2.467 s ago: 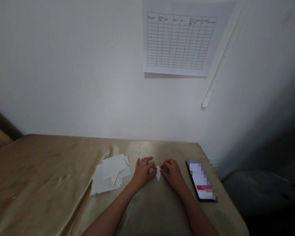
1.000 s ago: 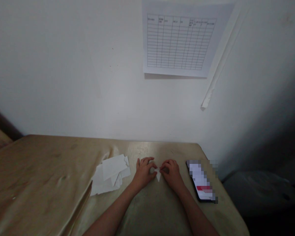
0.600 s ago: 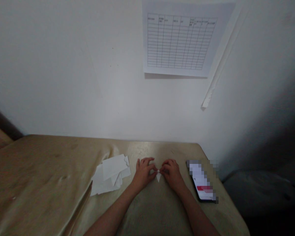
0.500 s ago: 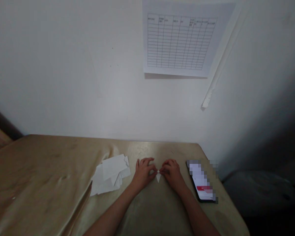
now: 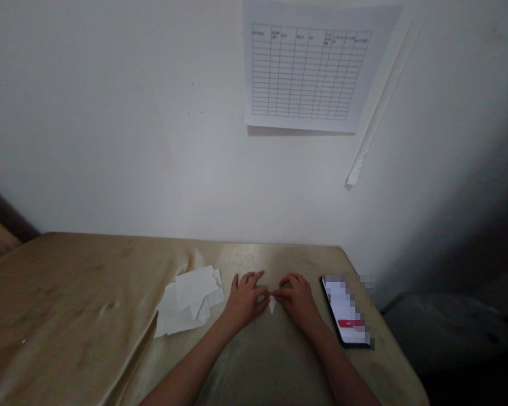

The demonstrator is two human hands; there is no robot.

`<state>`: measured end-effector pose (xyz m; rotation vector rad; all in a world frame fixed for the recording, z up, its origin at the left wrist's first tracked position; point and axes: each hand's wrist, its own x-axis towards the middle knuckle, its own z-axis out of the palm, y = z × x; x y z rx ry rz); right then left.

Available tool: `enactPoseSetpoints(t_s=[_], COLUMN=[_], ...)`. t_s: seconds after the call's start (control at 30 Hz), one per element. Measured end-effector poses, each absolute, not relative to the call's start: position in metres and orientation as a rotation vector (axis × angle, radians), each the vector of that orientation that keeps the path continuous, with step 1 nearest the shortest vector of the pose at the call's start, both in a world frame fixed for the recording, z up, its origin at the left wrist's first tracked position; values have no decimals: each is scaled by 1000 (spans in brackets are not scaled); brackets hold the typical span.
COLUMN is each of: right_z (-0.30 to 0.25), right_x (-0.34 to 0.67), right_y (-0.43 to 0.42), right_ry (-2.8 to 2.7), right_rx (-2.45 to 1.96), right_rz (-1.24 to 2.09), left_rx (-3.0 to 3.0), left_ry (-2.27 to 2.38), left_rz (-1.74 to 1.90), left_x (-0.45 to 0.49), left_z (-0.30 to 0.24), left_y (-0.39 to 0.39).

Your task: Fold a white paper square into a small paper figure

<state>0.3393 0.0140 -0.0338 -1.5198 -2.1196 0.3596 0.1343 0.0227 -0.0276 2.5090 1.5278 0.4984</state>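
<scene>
A small folded white paper piece [image 5: 272,304] with a downward point lies on the tan table [image 5: 88,304] between my hands. My left hand [image 5: 244,296] rests on the table just left of it, fingers curled, thumb and forefinger pinching its upper edge. My right hand [image 5: 295,296] mirrors it on the right, fingertips pressed on the same upper edge. Most of the paper is hidden under the fingertips.
A loose pile of white paper sheets [image 5: 190,299] lies left of my left hand. A phone [image 5: 346,316] with a lit screen lies to the right, near the table's right edge. A printed grid sheet [image 5: 309,70] hangs on the white wall behind.
My hands have drawn slightly closer together over the paper piece, so less of it shows. The view shifted a little; paper pile and phone stay put.
</scene>
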Motion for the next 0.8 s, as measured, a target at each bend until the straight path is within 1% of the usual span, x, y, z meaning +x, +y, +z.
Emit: enactPoseSetpoints(t_s=[0.17, 0.8], right_z=[-29, -25], right_x=[344, 335], right_y=[14, 7], right_ry=[-2130, -2004], right_rx=[-1551, -1685], right_rz=[405, 321], left_rx=[2508, 2474], left_ry=[1553, 1649], left_rz=[422, 448], left_x=[135, 134], left_z=[-24, -26], left_y=[22, 14])
